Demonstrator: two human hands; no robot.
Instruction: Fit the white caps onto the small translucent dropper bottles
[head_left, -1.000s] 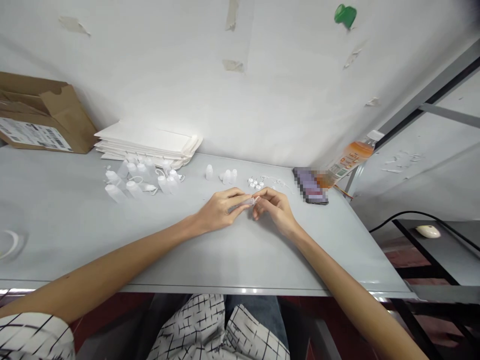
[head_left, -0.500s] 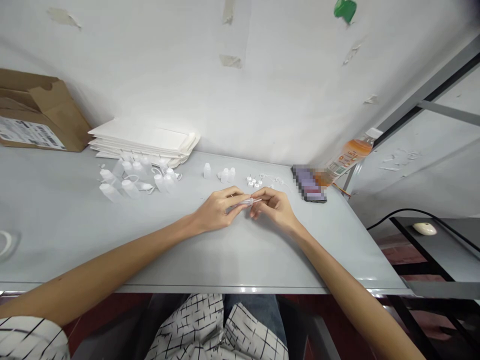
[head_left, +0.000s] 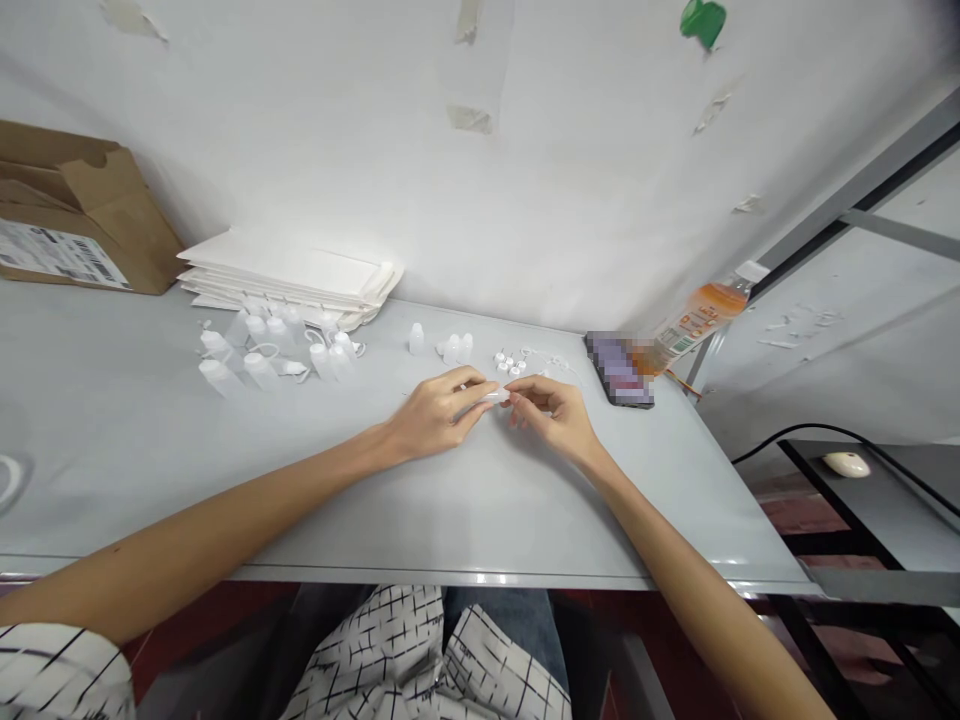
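My hands have crept slightly up-frame since half a second ago. At mid-frame, my left hand (head_left: 433,413) pinches a small clear bottle (head_left: 491,397); my right hand (head_left: 556,415) grips its tip. Whether the loose bottles (head_left: 259,350) at centre left hold anything, I cannot tell.

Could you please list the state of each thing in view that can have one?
Left hand: closed on a small clear plastic bottle.
Right hand: fingers pinched at the bottle's tip.
Loose clear plastic bottles: most lying on their sides.
Brown cardboard box: flaps open.
Orange drink bottle: white cap on, leaning.
Stack of white flat cartons: folded flat.
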